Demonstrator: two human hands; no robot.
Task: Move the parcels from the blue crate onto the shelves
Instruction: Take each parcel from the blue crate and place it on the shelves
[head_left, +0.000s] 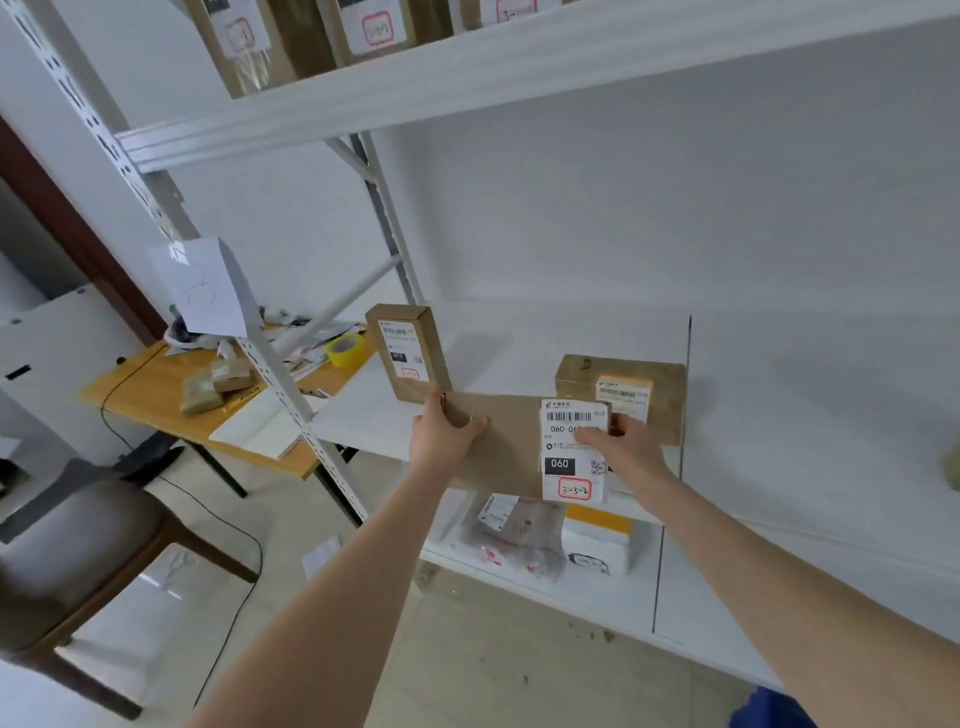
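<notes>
Head view, my two arms reaching forward to a white metal rack. My left hand (448, 432) grasps the left edge of a flat brown parcel (506, 441), thumb lying across its front face. My right hand (626, 448) grasps the right end of the same parcel, partly covering its white shipping label (571, 457), which reads "060" and carries a red-outlined handwritten mark.

The parcel is held upright with its face toward me, at the front edge of the middle shelf (545, 332) — whether its lower edge rests on the shelf I cannot tell. It lies between two parcels already shelved: a small upright box (408, 353) at the left and a wider brown box (623, 382) at the right, which is just behind my right hand.

On the lower shelf (587, 597), under the held parcel, lie a clear bagged parcel (519, 535) and a white and yellow package (600, 540). The top shelf (467, 67) carries labelled brown boxes (249, 47).

Left of the rack — a wooden table (150, 384) with a yellow tape roll (345, 349) and small packets, and nearer, a grey chair (78, 545). A paper sheet (208, 286) hangs on the rack's front post.
</notes>
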